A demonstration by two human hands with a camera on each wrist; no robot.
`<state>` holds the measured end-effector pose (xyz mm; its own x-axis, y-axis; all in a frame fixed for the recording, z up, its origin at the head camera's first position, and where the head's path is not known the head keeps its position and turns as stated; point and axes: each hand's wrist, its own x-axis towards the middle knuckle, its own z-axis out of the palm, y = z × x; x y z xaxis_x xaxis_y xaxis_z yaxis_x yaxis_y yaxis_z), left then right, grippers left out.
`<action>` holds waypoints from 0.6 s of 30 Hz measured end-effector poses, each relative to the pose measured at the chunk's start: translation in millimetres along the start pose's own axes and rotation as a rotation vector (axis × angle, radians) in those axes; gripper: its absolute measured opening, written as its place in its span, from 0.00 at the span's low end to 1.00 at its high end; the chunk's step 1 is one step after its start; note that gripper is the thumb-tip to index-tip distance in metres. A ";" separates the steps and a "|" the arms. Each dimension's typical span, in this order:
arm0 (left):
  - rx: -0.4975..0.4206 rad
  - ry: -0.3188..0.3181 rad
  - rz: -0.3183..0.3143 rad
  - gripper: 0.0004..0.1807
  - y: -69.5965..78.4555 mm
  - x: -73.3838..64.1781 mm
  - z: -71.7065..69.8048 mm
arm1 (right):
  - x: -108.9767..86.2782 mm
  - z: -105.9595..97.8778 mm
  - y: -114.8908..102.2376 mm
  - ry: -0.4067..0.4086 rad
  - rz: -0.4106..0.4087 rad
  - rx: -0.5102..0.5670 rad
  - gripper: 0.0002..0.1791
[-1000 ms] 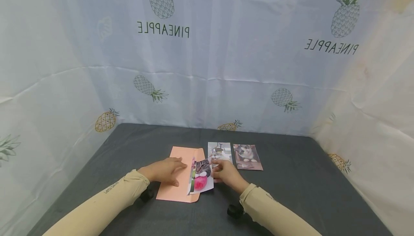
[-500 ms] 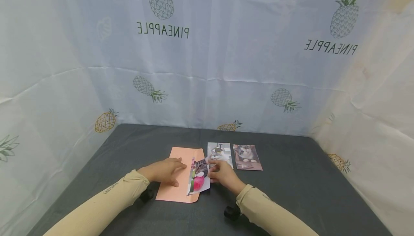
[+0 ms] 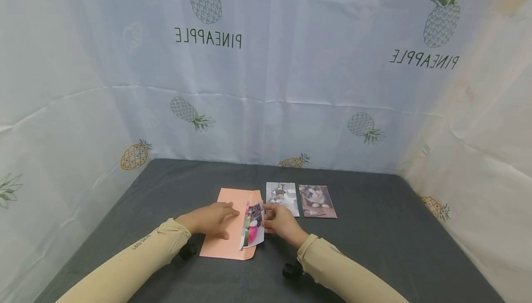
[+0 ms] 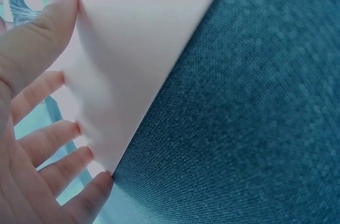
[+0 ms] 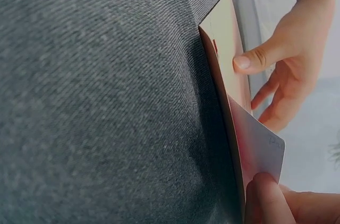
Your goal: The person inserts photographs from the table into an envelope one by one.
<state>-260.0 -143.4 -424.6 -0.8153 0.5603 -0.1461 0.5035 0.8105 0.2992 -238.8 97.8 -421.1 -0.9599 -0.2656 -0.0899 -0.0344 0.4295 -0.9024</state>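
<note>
A peach envelope lies flat on the dark cloth, its flap folded out to the right. My left hand rests on it with fingers spread; in the left wrist view, thumb and fingertips press the paper. My right hand pinches the right edge of a cat photo between thumb and fingers. The photo shows a tabby cat and something pink. Its left part goes into the envelope's mouth, hidden from sight. In the right wrist view, the photo's pale back tilts up out of the opening.
Two more cat photos lie behind and right of my right hand: a pale one and a brownish one. The dark table is walled by a white pineapple-print curtain. Black wrist cameras sit under my wrists.
My right hand has moved left, bringing the cat photo toward the envelope, and less of the photo shows. My left hand has stayed on the envelope.
</note>
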 end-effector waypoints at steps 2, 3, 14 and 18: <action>-0.001 -0.002 -0.001 0.35 0.0 0.1 -0.5 | 1.0 1.2 -0.9 -0.001 0.002 -0.004 0.30; -0.002 -0.003 0.001 0.35 0.0 0.1 -0.7 | 1.6 1.9 -1.3 -0.002 0.004 -0.004 0.30; -0.009 -0.005 -0.009 0.36 1.0 -1.3 -2.4 | 6.7 8.6 -6.2 -0.011 -0.008 -0.074 0.28; -0.009 -0.003 -0.009 0.36 1.2 -1.0 -2.3 | 8.2 10.5 -7.4 -0.016 0.011 -0.094 0.28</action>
<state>-259.3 -143.4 -422.0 -0.8186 0.5539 -0.1519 0.4937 0.8138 0.3067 -243.6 83.3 -419.6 -0.9558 -0.2739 -0.1073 -0.0503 0.5116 -0.8578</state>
